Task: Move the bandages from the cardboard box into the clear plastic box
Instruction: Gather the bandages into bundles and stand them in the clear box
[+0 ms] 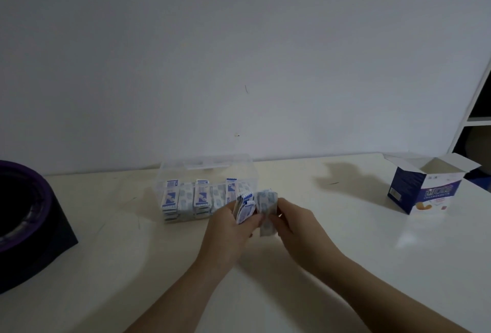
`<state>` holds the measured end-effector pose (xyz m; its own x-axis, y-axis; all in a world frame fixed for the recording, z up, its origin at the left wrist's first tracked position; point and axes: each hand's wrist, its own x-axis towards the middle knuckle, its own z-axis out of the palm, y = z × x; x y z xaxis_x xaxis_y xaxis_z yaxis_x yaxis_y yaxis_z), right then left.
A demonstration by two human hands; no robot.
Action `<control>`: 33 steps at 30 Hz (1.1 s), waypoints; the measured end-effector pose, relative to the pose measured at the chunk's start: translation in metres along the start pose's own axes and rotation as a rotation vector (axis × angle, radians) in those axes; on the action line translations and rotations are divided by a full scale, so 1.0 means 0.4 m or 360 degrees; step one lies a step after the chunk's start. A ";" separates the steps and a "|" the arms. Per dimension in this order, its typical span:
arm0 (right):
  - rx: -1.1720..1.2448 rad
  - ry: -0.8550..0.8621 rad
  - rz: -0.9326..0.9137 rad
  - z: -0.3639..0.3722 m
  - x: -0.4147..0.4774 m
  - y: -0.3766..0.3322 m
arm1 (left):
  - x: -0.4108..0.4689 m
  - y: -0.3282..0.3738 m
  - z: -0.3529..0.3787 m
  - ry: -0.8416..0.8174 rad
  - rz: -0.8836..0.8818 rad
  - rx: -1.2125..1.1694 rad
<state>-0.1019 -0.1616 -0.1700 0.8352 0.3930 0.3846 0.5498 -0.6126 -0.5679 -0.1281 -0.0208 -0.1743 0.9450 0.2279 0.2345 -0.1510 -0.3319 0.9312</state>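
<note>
Both hands meet over the middle of the white worktop (345, 253), just near of the right end of the clear plastic box (170, 170). The left hand (231, 231) grips a small bundle of blue-and-white wrapped bandages (245, 210), its fingers (251, 223) curled round the lower part of the bundle so that the upper ends stand up above the hand. The right hand (295, 223) pinches a second, paler bundle of wrapped strips (267, 208), its fingers (281, 213) clamped on the right side; one strip of it hangs down below the hand. The two bundles touch each other between the hands, and their tops overlap the near right corner of the clear box in this view. Whether they touch the box I cannot tell.

The clear plastic box stands on the worktop towards the far side, left of centre, close to the wall (239, 53). Inside it, rows of packed bandages (199, 197) stand upright side by side, blue-printed stacks alternating with paler ones, filling the near part from the left wall to the right.

The cardboard box (425, 194), dark blue and white with a printed front, stands upright at the far right of the worktop, well apart from the hands, its top flaps open.

A dark round object with a purple rim (24, 226) sits at the left edge. A white shelf unit (475, 120) shows at the far right.
</note>
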 end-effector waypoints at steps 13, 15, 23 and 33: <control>0.0194 0.0029 0.0037 -0.061 0.308 -0.192 | 0.183 0.111 -0.233 0.0335 0.0024 -0.0733; 0.0136 -0.0108 0.0196 -0.028 0.346 -0.184 | 0.197 0.095 -0.240 0.0302 -0.0197 -0.1151; -0.0731 -0.0781 0.0440 0.085 0.422 -0.170 | 0.236 0.053 -0.271 0.0252 -0.0448 -0.1448; -0.0954 -0.0986 0.0454 0.121 0.424 -0.189 | 0.235 0.047 -0.290 0.0238 -0.0437 -0.1534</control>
<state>-0.0012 -0.0153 -0.0971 0.8911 0.3640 -0.2710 0.3670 -0.9293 -0.0413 -0.0757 0.1006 -0.1021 0.9463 0.3194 -0.0504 -0.1663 0.6144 0.7713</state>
